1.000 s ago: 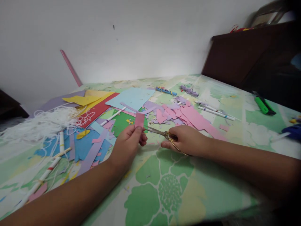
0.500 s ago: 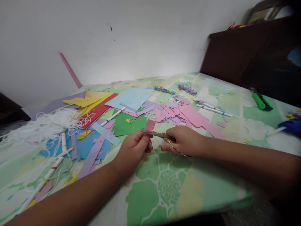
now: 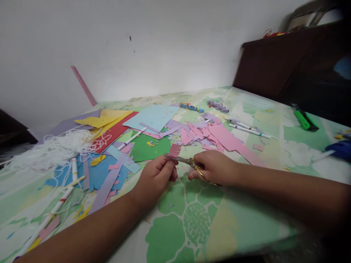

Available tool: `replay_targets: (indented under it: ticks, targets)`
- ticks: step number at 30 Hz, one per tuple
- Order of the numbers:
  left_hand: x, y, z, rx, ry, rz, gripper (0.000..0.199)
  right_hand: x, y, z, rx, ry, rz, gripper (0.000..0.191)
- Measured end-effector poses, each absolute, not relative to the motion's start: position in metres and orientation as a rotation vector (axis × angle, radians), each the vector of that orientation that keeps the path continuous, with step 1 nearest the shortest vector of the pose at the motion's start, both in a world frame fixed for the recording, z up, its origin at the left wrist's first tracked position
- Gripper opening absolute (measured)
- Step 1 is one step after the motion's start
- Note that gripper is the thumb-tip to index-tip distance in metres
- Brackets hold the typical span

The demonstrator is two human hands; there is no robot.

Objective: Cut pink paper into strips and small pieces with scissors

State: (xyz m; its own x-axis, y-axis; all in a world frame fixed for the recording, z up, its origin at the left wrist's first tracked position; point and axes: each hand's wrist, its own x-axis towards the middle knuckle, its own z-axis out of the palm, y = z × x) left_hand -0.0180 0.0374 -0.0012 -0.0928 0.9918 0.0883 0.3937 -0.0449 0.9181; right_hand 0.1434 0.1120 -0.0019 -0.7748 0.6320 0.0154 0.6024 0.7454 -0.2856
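Between the thumb and fingers of my left hand [image 3: 159, 173] is a small pink paper strip [image 3: 174, 149] with slits cut along its right edge. My right hand [image 3: 212, 166] is closed around the gold handles of a pair of scissors [image 3: 186, 160]. Their blades point left and lie across the pink strip, just above my left thumb. Behind my hands lie a green paper sheet [image 3: 148, 146] and a heap of pink paper scraps [image 3: 200, 133].
White string [image 3: 55, 148] is tangled at the left beside blue paper [image 3: 95, 173]. Light blue paper [image 3: 150, 117] lies at the back. Markers [image 3: 249, 130] and a green box cutter [image 3: 305, 118] rest at the right. A dark cabinet [image 3: 260, 69] stands beyond the table.
The scissor blades have shifted slightly left and now lie further across the pink strip. Both hands keep their grip. The whole view has moved a little.
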Motion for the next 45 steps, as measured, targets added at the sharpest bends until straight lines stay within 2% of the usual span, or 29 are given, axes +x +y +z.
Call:
replay_targets:
  ticks: [11,23,37,45]
  targets:
    - [-0.0172,0.0372,0.0004,1.429,1.508,1.111,0.023,0.1428,0.1123,-0.0048,-1.022,-2.823,0.309,0.048]
    - [-0.0179,0.037,0.0016,1.347,1.461,1.264,0.021,0.1448,0.1079,-0.0047,-1.046,-2.778,0.283,0.05]
    - [-0.016,0.0385,-0.0004,1.479,1.493,1.186,0.024,0.1447,0.1075,-0.006,-1.041,-2.774,0.313,0.047]
    - [-0.0175,0.0408,-0.004,1.47,1.486,1.201,0.021,0.1434,0.1115,-0.0052,-1.054,-2.775,0.345,0.053]
